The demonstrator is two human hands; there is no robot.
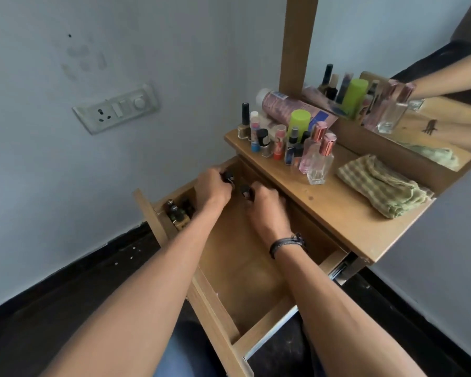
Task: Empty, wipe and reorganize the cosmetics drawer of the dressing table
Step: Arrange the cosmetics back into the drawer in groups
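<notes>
Wooden drawer (245, 270): left hand (212, 186), right hand (264, 206) around bottles (228, 176).

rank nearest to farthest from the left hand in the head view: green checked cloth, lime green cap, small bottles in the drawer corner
1. small bottles, in a corner of the drawer, just left of the left hand
2. lime green cap, back of the tabletop
3. green checked cloth, far right end
</notes>
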